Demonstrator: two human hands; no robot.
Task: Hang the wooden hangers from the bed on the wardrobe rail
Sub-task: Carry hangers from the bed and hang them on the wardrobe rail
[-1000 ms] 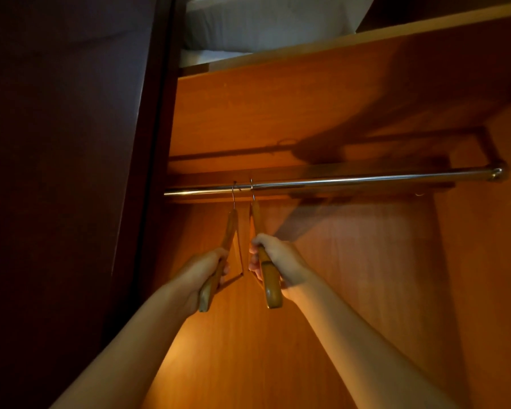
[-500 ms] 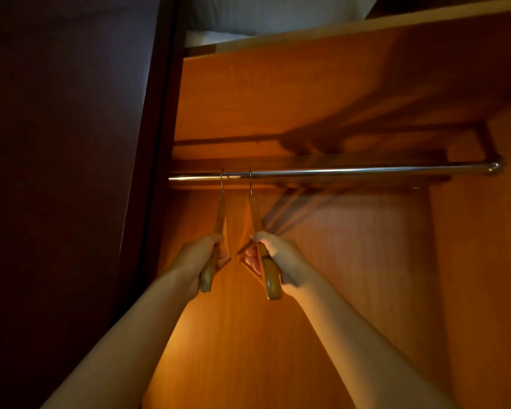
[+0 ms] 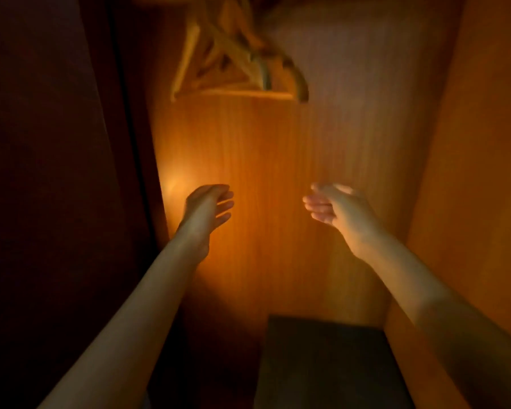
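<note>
Both hands empty, low in the wardrobe; hangers up top.
Light-brown wooden hangers (image 3: pixel 236 63), a motion-blurred bunch, hang at the top of the view in front of the orange wood-grain back panel (image 3: pixel 278 160); their hooks run off the top edge, count unclear. Left hand (image 3: pixel 208 206): fingers relaxed, slightly apart, holding nothing. Right hand (image 3: pixel 334 208): fingers loosely curled, blurred, nothing in them. Both hands well below the hangers and apart from each other, no contact with anything. Dark flat-topped block (image 3: pixel 322 364) sits at bottom right against the orange side wall (image 3: pixel 484 172); dark door panel (image 3: pixel 42 172) on the left.
</note>
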